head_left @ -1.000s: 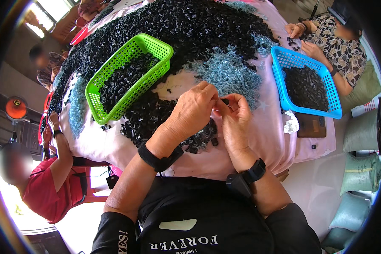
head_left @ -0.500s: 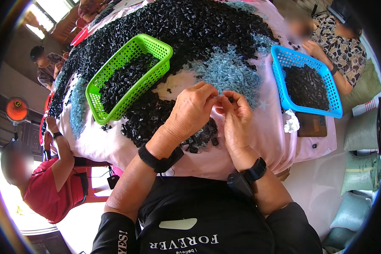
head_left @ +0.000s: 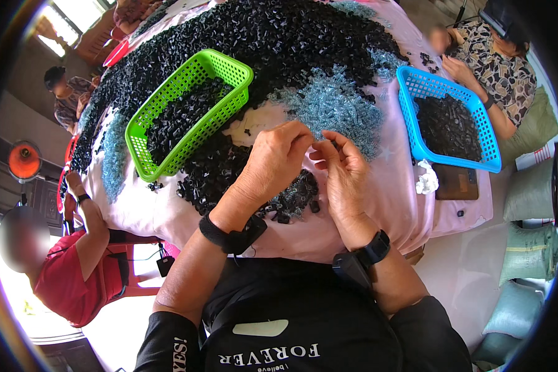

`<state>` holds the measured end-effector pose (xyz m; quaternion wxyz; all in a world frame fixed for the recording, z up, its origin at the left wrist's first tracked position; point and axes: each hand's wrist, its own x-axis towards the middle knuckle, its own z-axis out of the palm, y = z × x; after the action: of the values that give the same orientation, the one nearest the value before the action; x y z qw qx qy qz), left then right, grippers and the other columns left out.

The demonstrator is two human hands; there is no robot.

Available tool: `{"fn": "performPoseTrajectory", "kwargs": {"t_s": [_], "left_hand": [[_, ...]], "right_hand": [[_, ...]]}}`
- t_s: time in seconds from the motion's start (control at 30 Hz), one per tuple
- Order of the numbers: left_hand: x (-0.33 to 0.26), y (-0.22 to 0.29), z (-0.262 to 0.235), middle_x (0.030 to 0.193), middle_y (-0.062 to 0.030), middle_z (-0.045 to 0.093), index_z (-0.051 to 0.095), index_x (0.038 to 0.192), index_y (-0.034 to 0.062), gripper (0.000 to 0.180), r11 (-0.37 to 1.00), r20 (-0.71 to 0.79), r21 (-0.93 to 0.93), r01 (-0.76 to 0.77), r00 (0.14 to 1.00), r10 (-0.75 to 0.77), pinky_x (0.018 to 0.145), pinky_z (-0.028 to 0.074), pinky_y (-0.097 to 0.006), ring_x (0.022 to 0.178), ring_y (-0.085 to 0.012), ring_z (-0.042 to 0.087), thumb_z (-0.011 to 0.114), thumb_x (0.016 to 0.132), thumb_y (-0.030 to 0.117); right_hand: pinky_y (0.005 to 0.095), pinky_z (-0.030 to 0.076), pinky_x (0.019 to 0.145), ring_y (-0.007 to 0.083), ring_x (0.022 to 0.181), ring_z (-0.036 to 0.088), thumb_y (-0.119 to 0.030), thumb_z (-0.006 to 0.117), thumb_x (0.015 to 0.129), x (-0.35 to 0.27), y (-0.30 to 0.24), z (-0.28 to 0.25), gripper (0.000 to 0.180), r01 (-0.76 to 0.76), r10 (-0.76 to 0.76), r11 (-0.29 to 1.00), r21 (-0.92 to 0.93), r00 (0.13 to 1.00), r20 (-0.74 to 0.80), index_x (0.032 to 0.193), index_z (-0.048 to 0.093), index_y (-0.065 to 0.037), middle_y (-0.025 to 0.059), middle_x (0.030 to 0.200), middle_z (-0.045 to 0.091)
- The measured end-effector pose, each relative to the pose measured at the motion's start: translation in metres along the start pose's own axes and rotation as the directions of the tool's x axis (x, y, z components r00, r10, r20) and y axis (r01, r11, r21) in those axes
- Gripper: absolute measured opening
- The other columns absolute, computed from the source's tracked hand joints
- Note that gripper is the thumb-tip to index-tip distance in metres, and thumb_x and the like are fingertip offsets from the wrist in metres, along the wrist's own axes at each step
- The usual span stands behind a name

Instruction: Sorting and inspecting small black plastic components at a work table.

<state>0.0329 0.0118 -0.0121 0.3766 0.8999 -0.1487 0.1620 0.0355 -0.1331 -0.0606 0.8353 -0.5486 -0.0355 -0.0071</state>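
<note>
Above the near side of the table, my left hand [head_left: 279, 155] is closed in a pinch, its fingertips beside those of my right hand. What it pinches is too small or hidden to make out. My right hand [head_left: 344, 173] has curled fingers around a small black plastic piece [head_left: 335, 145], only partly showing between thumb and forefinger. Beneath my hands lies a near heap of small black plastic pieces [head_left: 211, 180]. Just beyond them spreads a pile of small translucent bluish pieces [head_left: 335, 105].
A green basket [head_left: 144, 124] with black pieces stands left, a blue basket [head_left: 493, 139] right. A large black heap [head_left: 279, 37] covers the far table. Crumpled white tissue [head_left: 426, 178] lies beside a dark flat box [head_left: 457, 183]. Other people sit around the table; sacks [head_left: 530, 192] line the right.
My left hand has shifted slightly left, and its fingertips have drawn a little apart from the right hand's. The person at the far right has moved their head. Baskets and heaps look unchanged.
</note>
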Motion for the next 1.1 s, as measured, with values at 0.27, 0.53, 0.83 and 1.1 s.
{"fn": "performPoseTrajectory", "kwargs": {"t_s": [0.27,0.53,0.83,1.1], "left_hand": [[-0.003,0.006,-0.005,0.089,-0.0072,0.072,0.065,0.104,-0.0026,0.017,0.942,0.052,-0.202,0.267,0.964,-0.261,0.066,0.055,-0.025,0.076,-0.0114,0.069,0.059,0.101,0.013],[-0.001,0.019,-0.003,0.093,-0.0082,0.072,0.063,0.109,-0.0047,0.014,0.849,0.131,-0.434,0.301,0.954,-0.271,0.077,0.058,-0.028,0.086,-0.0119,0.070,0.057,0.101,0.005],[0.000,0.020,-0.011,0.092,-0.0092,0.072,0.066,0.106,-0.0038,0.013,0.956,0.048,-0.194,0.220,0.975,-0.215,0.074,0.056,-0.028,0.085,-0.0111,0.069,0.063,0.097,0.005],[-0.002,0.008,-0.012,0.091,-0.0166,0.070,0.069,0.103,-0.0025,0.015,0.998,-0.007,0.040,-0.046,0.999,0.046,0.071,0.056,-0.035,0.080,-0.0293,0.071,0.062,0.091,0.000]], "right_hand": [[0.0212,0.053,0.069,0.0124,0.085,0.072,-0.023,0.046,0.111,-0.001,0.004,-0.002,0.025,0.064,-0.064,0.997,0.045,0.998,0.003,0.108,0.062,-0.004,0.0069,0.103,0.073],[0.0204,0.054,0.067,0.0110,0.085,0.072,-0.022,0.048,0.110,-0.003,0.010,-0.001,0.022,0.022,-0.022,0.999,-0.023,0.999,0.028,0.104,0.060,-0.004,0.0042,0.094,0.072],[0.0213,0.055,0.068,0.0112,0.086,0.072,-0.013,0.054,0.106,-0.006,0.006,0.003,0.014,0.025,-0.018,0.998,-0.055,0.991,0.135,0.110,0.061,-0.001,0.0042,0.093,0.072],[0.0203,0.053,0.066,0.0083,0.077,0.068,-0.009,0.062,0.102,-0.006,0.005,0.002,0.011,0.012,0.010,0.992,-0.122,0.985,0.171,0.109,0.066,-0.001,0.0033,0.092,0.071]]}}
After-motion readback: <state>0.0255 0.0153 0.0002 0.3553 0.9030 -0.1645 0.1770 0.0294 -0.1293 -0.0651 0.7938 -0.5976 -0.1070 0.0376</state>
